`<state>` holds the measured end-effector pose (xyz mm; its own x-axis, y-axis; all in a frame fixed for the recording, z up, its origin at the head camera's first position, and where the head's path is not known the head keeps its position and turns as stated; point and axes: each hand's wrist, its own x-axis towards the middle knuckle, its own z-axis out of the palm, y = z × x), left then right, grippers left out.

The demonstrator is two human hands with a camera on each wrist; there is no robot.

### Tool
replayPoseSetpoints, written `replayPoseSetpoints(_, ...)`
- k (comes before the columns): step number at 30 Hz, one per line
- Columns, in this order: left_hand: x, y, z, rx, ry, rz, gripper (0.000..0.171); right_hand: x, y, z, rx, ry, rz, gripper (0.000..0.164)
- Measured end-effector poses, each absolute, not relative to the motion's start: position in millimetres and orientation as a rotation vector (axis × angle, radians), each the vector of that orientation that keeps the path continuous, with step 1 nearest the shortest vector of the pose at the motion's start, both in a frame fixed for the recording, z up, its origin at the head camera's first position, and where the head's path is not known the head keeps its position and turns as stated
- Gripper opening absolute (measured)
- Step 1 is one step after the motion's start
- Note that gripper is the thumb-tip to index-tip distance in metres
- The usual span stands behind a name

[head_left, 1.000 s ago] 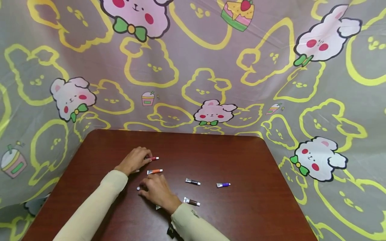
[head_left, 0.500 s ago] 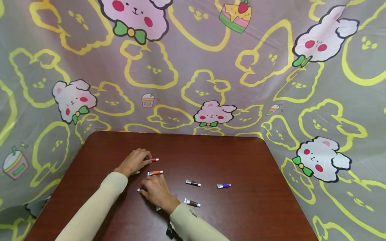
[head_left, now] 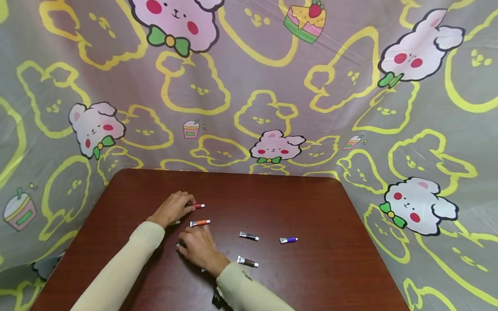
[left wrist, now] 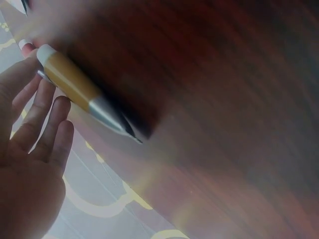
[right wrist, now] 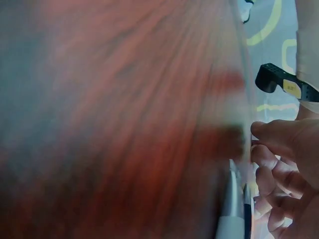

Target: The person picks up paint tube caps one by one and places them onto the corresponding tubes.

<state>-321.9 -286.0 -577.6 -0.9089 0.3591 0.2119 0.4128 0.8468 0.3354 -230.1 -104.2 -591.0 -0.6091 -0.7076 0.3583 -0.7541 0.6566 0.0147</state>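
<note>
My left hand (head_left: 175, 208) pinches a small red paint tube (head_left: 197, 206) near the table's back left, its white cap sticking out past the fingertips. In the left wrist view, an ochre paint tube (left wrist: 75, 77) with a silver crimped end lies beside the curled fingers. An orange paint tube (head_left: 200, 223) lies between my two hands. My right hand (head_left: 197, 245), fingers curled down, grips a tube by its end; only the pale cap (head_left: 178, 245) shows and the rest is hidden. A grey-white tube (right wrist: 231, 219) lies near those fingers in the right wrist view.
Black (head_left: 249, 236), purple (head_left: 288, 239) and brown (head_left: 247, 261) paint tubes lie right of my right hand on the dark red-brown table (head_left: 311, 207). Another tube's end (head_left: 203, 270) peeks out beneath the right wrist. A patterned cloth (head_left: 218, 95) surrounds the table.
My right hand has shifted slightly left, covering more of the pale cap and uncovering a small light end on its right side. The left hand stays at the red tube.
</note>
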Motion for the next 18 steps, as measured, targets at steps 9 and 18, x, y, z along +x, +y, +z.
replayPoseSetpoints(9, -322.1, -283.3, -576.2, -0.588, -2.912, -0.573, 0.009, -227.6, -93.1, -578.2, 1.137, -2.566, 0.279, 0.012)
replayPoseSetpoints(18, -319.6, -275.8, -571.7, -0.595, -2.88, -0.601, 0.011, -224.8, -67.9, -566.3, 1.09, -2.545, 0.331, 0.011)
